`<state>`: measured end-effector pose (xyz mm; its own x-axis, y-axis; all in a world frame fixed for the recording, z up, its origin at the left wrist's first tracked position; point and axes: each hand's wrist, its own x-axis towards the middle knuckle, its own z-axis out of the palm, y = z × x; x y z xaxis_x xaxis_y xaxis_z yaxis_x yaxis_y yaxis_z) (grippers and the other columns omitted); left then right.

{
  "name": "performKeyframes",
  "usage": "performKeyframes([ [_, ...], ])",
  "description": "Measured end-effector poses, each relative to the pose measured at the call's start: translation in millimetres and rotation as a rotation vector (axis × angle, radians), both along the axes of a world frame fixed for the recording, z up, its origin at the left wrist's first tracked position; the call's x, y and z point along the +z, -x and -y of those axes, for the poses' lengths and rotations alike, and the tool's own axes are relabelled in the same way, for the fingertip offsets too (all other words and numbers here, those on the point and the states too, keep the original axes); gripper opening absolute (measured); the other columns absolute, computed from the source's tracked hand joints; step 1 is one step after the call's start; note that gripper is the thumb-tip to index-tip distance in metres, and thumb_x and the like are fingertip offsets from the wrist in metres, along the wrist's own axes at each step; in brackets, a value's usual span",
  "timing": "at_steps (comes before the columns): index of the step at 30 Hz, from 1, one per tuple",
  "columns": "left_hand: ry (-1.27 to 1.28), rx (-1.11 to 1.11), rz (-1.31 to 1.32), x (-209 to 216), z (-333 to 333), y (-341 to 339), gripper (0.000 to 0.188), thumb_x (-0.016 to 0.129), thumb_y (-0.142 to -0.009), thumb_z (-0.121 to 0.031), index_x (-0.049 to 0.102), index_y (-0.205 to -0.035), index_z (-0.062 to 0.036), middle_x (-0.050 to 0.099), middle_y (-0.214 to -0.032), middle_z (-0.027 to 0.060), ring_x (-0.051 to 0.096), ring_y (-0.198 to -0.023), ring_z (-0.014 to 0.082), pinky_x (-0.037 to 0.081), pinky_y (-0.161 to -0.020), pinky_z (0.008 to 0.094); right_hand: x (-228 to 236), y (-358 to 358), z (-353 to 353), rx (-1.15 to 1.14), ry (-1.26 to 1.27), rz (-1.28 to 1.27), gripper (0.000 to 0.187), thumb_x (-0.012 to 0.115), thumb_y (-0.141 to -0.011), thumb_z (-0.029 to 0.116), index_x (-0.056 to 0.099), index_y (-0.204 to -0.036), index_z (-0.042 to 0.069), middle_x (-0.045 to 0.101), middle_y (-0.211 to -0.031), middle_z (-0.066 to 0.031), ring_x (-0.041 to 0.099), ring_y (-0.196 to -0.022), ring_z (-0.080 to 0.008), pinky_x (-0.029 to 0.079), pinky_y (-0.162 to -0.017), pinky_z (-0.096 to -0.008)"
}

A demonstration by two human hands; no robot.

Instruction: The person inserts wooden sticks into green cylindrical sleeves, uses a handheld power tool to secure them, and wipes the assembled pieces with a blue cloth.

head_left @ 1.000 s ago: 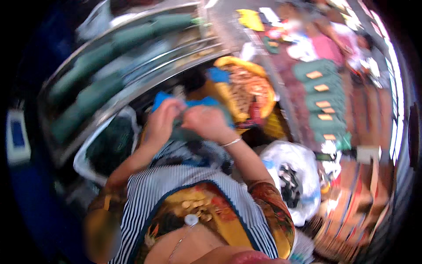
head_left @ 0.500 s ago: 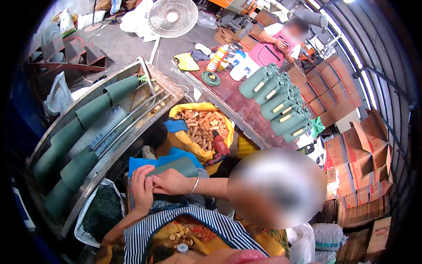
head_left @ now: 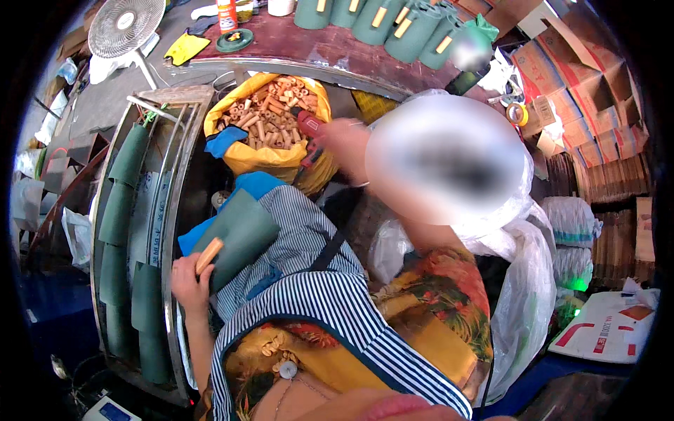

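Note:
On my lap lies a dark green tube (head_left: 246, 235), tilted over my striped apron and a blue cloth. My left hand (head_left: 188, 284) is closed at the tube's near left end, pinching a short wooden handle piece (head_left: 209, 255) against its side. My right arm stretches forward to the yellow sack (head_left: 270, 160). There my right hand (head_left: 345, 146), somewhat blurred, is closed round a red power drill (head_left: 307, 123) at the sack's right rim. Many short wooden handle pieces (head_left: 263, 130) fill the sack.
A metal-framed trough (head_left: 173, 210) on the left holds several green tubes (head_left: 119, 217). The dark red table (head_left: 281, 49) ahead carries green tubes with wooden pieces (head_left: 379, 24). A fan (head_left: 126, 21) stands far left. Clear plastic bags (head_left: 523, 281) and cardboard boxes (head_left: 583, 91) are at the right.
My right hand has left the tube and reached forward to the drill. My left hand now holds a wooden piece against the tube. The view has turned, and the co-worker is out of sight.

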<state>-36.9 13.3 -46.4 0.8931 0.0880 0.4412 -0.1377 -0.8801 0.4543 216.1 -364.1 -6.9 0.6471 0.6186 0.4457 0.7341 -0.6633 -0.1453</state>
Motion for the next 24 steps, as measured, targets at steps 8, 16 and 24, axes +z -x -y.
performKeyframes([
  [8,1.7,0.504,0.26,-11,-43,22,0.03,0.049,-0.1,-0.025,0.054,-0.12,-0.0021,0.061,-0.117,0.0089,0.059,-0.102,0.0226,0.05,-0.086,0.0368,-134,-11,270,-1.209,0.295,-0.621,0.025,0.053,-0.091,0.026,0.061,-0.109,0.01,0.064,-0.102,-0.0128,0.064,-0.096,-0.0288,0.052,-0.08,-0.0397],
  [16,2.261,-0.2,-0.081,-24,-33,16,0.03,0.052,-0.097,-0.015,0.055,-0.121,0.0037,0.06,-0.122,0.0155,0.06,-0.108,0.0252,0.055,-0.089,0.0409,-52,-45,350,-1.254,0.288,-0.391,0.032,0.051,-0.093,0.029,0.056,-0.118,0.01,0.06,-0.115,-0.0121,0.06,-0.105,-0.0273,0.049,-0.087,-0.0375],
  [24,2.285,0.136,-0.11,-15,55,-36,0.033,0.049,-0.101,-0.027,0.053,-0.128,-0.0087,0.062,-0.121,0.0041,0.063,-0.096,0.0152,0.054,-0.066,0.0253,-104,-91,380,-1.39,0.013,-0.534,0.039,0.049,-0.095,0.032,0.051,-0.128,0.01,0.055,-0.127,-0.0114,0.056,-0.115,-0.0257,0.046,-0.095,-0.0353],
])
